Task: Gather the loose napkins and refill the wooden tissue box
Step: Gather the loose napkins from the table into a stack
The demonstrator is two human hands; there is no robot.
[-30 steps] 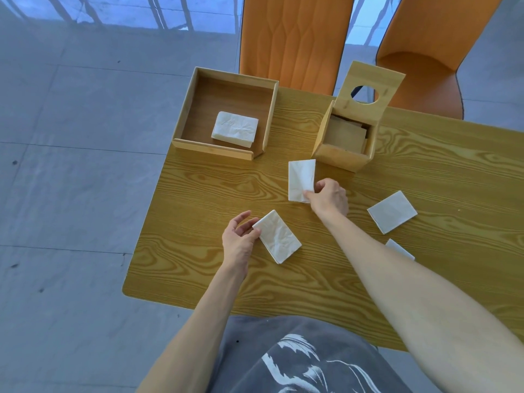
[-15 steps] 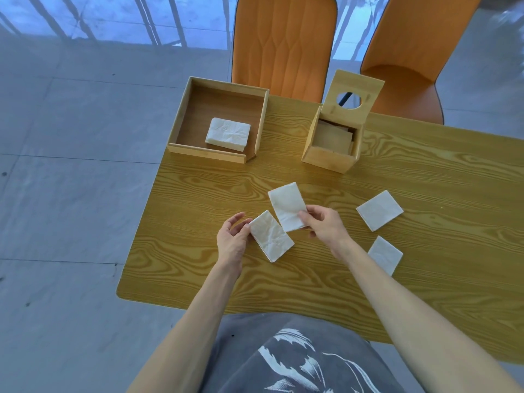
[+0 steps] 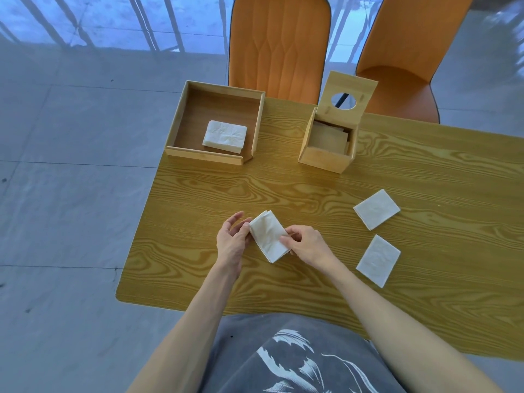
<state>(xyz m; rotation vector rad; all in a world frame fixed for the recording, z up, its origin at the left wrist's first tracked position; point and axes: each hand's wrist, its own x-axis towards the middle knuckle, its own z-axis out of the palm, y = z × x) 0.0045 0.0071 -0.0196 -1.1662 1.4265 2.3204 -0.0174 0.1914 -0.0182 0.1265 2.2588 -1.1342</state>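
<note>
half a second ago two napkins lay side by side on the worktop (image 3: 312,188), one at each hand; now they sit one on top of the other as a small stack (image 3: 268,236) between the hands. the napkin that the right hand (image 3: 307,245) dragged down from beside the box a second ago has been laid over the one the left hand (image 3: 233,241) was steadying. the left hand is partly open, its fingertips against the stack's left edge, thumb lifted clear. the right hand is curled, its thumb and fingers pinching the stack's right edge. so gathering has begun: two of the four loose napkins are together, resting on the worktop near its front edge.

two more napkins are still single, well apart from the stack on the right: a far one (image 3: 376,209) and a near one (image 3: 378,260), close to each other but not touching. these probably have to join the stack before anything goes into the box.

the wooden tissue box (image 3: 326,157) stands at the back with its lid (image 3: 348,93), which has a round hole, tipped up and open. inside only brownish flat pieces show, no white napkins. to its left an open wooden tray (image 3: 215,158) holds a folded pile of white napkins (image 3: 224,136) near its front wall.
</note>
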